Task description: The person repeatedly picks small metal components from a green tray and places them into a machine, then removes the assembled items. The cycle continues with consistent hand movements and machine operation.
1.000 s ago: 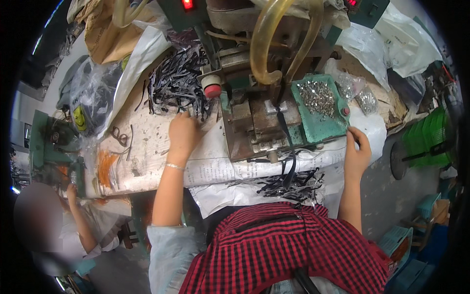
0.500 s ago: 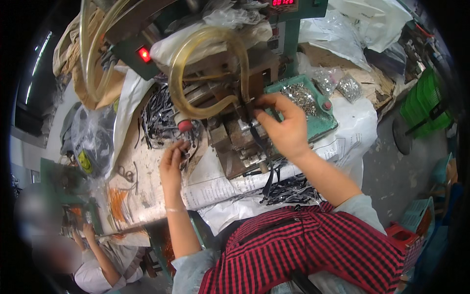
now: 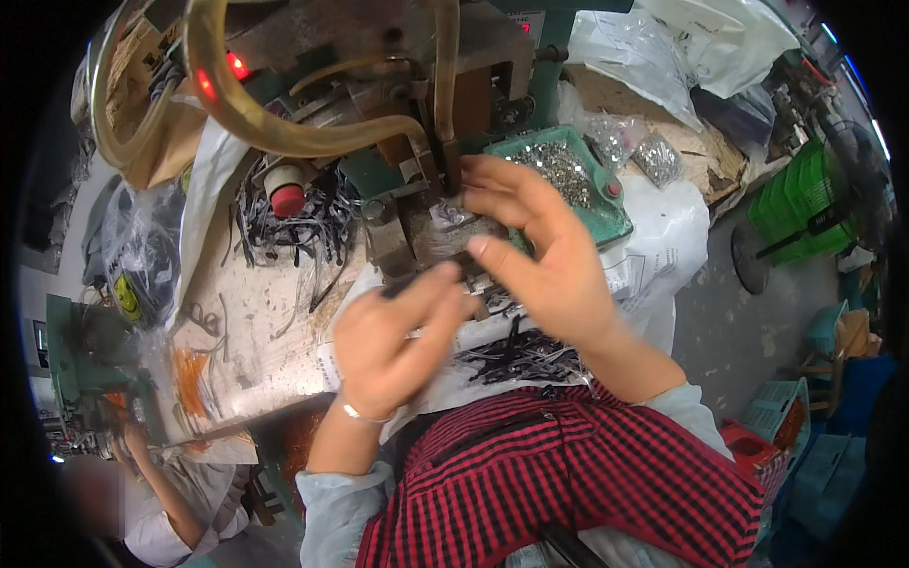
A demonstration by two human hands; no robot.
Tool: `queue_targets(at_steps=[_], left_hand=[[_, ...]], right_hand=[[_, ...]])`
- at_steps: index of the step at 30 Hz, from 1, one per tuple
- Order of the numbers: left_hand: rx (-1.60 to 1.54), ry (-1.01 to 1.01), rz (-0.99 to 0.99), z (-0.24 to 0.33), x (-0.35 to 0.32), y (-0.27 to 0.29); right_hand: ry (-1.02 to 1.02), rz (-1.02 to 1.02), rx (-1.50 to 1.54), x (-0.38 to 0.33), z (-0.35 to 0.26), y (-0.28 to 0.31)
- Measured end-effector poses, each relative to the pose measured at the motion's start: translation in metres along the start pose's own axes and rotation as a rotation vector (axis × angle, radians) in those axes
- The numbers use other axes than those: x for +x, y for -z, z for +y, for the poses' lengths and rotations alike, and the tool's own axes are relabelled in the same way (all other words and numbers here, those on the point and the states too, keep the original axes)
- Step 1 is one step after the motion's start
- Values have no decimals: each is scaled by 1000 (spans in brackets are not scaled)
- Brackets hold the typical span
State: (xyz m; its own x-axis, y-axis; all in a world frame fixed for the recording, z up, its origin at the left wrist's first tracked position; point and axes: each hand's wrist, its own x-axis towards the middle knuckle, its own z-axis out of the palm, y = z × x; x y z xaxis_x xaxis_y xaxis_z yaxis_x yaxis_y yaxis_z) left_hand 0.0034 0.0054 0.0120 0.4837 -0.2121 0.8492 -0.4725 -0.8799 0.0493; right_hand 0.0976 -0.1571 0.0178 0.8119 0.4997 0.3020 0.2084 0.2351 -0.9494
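Observation:
My left hand [image 3: 402, 341], smeared by motion, is in front of the press with its fingers pinched. A short dark end, seemingly of a black strap [image 3: 398, 285], shows at its fingertips. My right hand [image 3: 554, 260] reaches to the right side of the press head, thumb and fingers apart, with nothing visible between them. Between my hands lies the metal bed of the press [image 3: 450, 222]. A thick yellowish hose [image 3: 284, 137] loops over it. Black straps [image 3: 516, 358] lie in a pile in front of the press, and another strap pile [image 3: 294, 232] lies to its left.
A green tray [image 3: 606, 222] of small shiny metal pieces stands right of the press, with filled clear bags [image 3: 655, 159] beyond. A red button [image 3: 287, 200] sits left of the press. Another person's arm [image 3: 166, 488] works at lower left. Green baskets [image 3: 800, 208] stand at right.
My left hand has moved right, from the left strap pile to the press front. My right hand's fingers have spread, and the strap hanging from the press is no longer seen there. The view has shifted.

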Motion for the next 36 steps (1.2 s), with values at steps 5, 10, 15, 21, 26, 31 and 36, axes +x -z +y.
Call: queue_targets(at_steps=[5, 10, 15, 21, 26, 31, 36], left_hand=[[33, -114, 33, -10, -2, -37], [-7, -142, 61, -11, -2, -46], [15, -127, 39, -12, -2, -43], [-81, 150, -52, 12, -17, -8], [274, 748, 347, -18, -59, 91], [400, 545, -442, -71, -100, 118], [479, 569, -801, -101, -166, 65]], right_hand=[[-93, 281, -146, 28, 40, 67], [28, 513, -226, 5, 106, 134], [-153, 276, -948, -21, 91, 125], [-18, 263, -1362, -8, 106, 112], [-76, 385, -1119, -27, 107, 118], [118, 355, -726, -6, 116, 116], [48, 345, -677, 9, 107, 95]])
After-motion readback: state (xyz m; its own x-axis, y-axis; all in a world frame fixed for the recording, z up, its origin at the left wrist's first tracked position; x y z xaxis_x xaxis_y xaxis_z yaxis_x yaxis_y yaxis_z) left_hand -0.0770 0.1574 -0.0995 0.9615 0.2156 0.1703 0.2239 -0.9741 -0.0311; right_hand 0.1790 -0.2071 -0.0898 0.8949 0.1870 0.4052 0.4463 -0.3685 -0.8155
